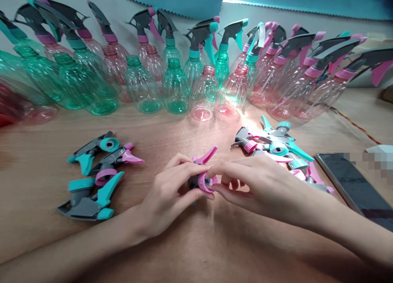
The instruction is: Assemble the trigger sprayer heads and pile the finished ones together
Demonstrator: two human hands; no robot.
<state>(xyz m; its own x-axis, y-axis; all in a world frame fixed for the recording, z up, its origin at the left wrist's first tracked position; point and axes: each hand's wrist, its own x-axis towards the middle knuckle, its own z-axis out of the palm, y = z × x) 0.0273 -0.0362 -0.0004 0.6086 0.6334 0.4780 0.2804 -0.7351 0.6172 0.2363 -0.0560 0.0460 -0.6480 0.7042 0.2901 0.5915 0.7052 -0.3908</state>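
Observation:
My left hand (170,186) is closed around a grey and pink trigger sprayer head (202,180), tilted so that its open pink collar faces right. The pink trigger sticks up above my fingers. At the collar, the thumb and forefinger of my right hand (245,178) are pinched together at its mouth. A small dark blue bit shows inside the collar; whether my right fingertips hold a separate piece or just the collar is hidden. Left of my hands lie several loose sprayer heads (84,201). Another pile of sprayer heads (278,148) lies beyond my right hand.
Green and pink clear bottles without tops (175,90) stand in a row at the back. Behind and beside them are bottles fitted with sprayers (193,70). A phone (356,189) lies at the right, near a red and yellow wire (353,124).

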